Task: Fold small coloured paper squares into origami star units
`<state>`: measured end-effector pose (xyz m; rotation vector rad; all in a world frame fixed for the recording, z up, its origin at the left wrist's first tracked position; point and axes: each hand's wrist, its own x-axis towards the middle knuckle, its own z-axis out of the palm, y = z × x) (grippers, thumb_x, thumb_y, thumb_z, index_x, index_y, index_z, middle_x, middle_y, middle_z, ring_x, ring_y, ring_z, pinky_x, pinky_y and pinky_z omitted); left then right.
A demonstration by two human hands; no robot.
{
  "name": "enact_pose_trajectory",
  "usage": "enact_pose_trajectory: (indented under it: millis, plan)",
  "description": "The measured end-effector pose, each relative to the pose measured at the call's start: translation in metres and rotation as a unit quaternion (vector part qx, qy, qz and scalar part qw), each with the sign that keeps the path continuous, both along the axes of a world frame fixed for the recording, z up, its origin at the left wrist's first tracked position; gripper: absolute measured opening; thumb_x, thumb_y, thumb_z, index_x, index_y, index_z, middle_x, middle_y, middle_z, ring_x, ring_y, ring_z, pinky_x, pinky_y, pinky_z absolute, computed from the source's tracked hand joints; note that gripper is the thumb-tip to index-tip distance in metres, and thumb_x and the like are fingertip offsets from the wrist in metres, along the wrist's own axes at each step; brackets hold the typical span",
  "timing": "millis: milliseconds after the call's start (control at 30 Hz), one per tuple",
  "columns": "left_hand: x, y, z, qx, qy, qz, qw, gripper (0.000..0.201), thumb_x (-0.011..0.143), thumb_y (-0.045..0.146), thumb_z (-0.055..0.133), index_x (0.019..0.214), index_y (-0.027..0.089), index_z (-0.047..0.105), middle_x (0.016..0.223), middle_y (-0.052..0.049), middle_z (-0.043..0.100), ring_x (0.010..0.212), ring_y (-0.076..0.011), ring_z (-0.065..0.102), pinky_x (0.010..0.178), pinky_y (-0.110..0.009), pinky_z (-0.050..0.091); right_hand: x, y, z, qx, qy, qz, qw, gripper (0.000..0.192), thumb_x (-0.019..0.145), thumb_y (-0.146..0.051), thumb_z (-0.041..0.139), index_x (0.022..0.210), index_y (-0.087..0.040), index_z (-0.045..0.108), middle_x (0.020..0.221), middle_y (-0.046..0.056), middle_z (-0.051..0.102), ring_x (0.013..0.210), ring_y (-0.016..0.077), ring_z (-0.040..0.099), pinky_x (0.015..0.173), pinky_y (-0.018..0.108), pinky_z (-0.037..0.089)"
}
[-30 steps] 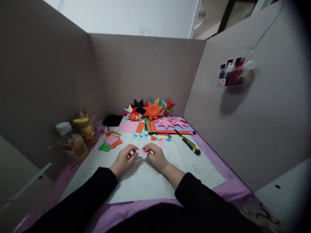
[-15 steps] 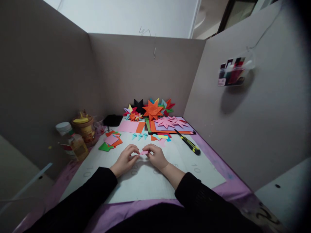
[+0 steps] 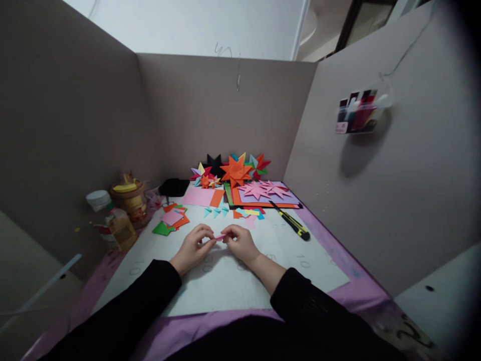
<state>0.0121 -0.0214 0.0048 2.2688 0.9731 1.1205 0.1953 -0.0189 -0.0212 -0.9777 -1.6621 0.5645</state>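
Note:
A small folded piece of pink paper point(image 3: 220, 237) is pinched between my two hands, just above the white mat point(image 3: 225, 293). My left hand point(image 3: 194, 249) has thumb and fingers closed on its left end. On the other end, my right hand point(image 3: 241, 244) grips the paper with bent fingers; the fingertips partly hide it. Beyond my hands lie several small light-blue folded pieces point(image 3: 217, 212) in a row. To their right are small coloured paper scraps point(image 3: 251, 212). A pile of orange, green and pink paper squares point(image 3: 172, 217) lies left of my hands.
A yellow-black utility knife point(image 3: 291, 223) lies at the right. Paper stars, including a large orange star point(image 3: 236, 171), stand at the back, with pink stars point(image 3: 256, 189) before them. A jar point(image 3: 112, 220) and a brown tub point(image 3: 130, 200) stand left. Grey partitions point(image 3: 225, 110) enclose the table.
The pink paper looks narrower between my fingertips, and my fingers have drawn slightly closer together. Both hands stay in about the same place.

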Motion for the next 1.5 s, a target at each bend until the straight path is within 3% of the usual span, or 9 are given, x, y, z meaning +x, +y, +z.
enact_pose_trajectory:
  millis: [233,467,833,1200,1333,1400,1500]
  plan:
    - [0.001,0.005,-0.006,-0.108,-0.089,0.010,0.990,0.015,0.077,0.030,0.058,0.073,0.016,0.057,0.096,-0.008,0.058,0.091,-0.0171,0.056,0.064,-0.022,0.048,-0.001,-0.002,0.003,0.016,-0.002,0.016,1.000,0.023,0.065,-0.004,0.048,0.073,-0.017,0.065,0.070,0.002,0.064,0.064,0.0129,0.056,0.060,0.023,0.044]
    - [0.004,0.007,-0.005,-0.229,-0.195,0.025,0.953,0.022,0.071,0.032,0.065,0.080,0.016,0.054,0.078,-0.001,0.058,0.065,-0.0112,0.056,0.060,-0.023,0.045,-0.006,-0.006,0.005,0.007,-0.011,0.040,0.999,0.010,0.071,-0.011,0.055,0.071,-0.017,0.064,0.066,0.001,0.062,0.062,0.0129,0.056,0.057,0.023,0.044]
    - [0.003,0.007,-0.009,-0.417,-0.341,-0.080,0.839,0.035,0.062,0.013,0.070,0.091,0.018,0.051,0.075,0.004,0.055,0.057,-0.0049,0.052,0.056,-0.017,0.040,-0.007,-0.011,0.006,0.090,-0.090,0.061,0.990,0.010,0.079,-0.016,0.054,0.087,-0.019,0.060,0.076,0.003,0.059,0.069,0.0141,0.054,0.065,0.026,0.044]
    - [-0.002,0.011,-0.015,-0.500,-0.351,-0.109,0.784,0.035,0.067,0.009,0.066,0.096,0.016,0.048,0.071,0.000,0.061,0.064,-0.0088,0.059,0.068,-0.022,0.047,-0.009,-0.010,0.004,0.128,-0.103,0.078,0.983,0.008,0.083,-0.019,0.052,0.085,-0.020,0.060,0.079,0.004,0.061,0.076,0.0159,0.056,0.071,0.029,0.046]
    - [0.000,0.010,-0.013,-0.487,-0.330,-0.098,0.802,0.033,0.068,0.014,0.066,0.096,0.016,0.048,0.071,0.000,0.060,0.064,-0.0104,0.059,0.067,-0.024,0.047,-0.009,-0.010,0.003,0.120,-0.105,0.066,0.985,0.007,0.083,-0.020,0.054,0.082,-0.020,0.061,0.074,0.003,0.060,0.071,0.0152,0.055,0.068,0.029,0.046]
    - [0.001,0.008,-0.011,-0.424,-0.313,-0.059,0.848,0.028,0.069,0.018,0.065,0.092,0.017,0.050,0.071,0.000,0.058,0.065,-0.0113,0.059,0.064,-0.024,0.047,-0.008,-0.009,0.003,0.107,-0.071,0.044,0.991,0.007,0.082,-0.022,0.056,0.080,-0.020,0.062,0.073,0.003,0.060,0.070,0.0147,0.056,0.067,0.028,0.046]
    - [0.001,0.005,-0.007,-0.236,-0.225,0.005,0.945,0.013,0.071,0.022,0.062,0.081,0.017,0.055,0.075,-0.001,0.057,0.071,-0.0123,0.056,0.063,-0.022,0.045,-0.007,-0.007,0.003,0.072,0.000,0.015,0.997,0.008,0.080,-0.026,0.059,0.078,-0.019,0.063,0.075,0.003,0.061,0.072,0.0147,0.057,0.067,0.028,0.048]
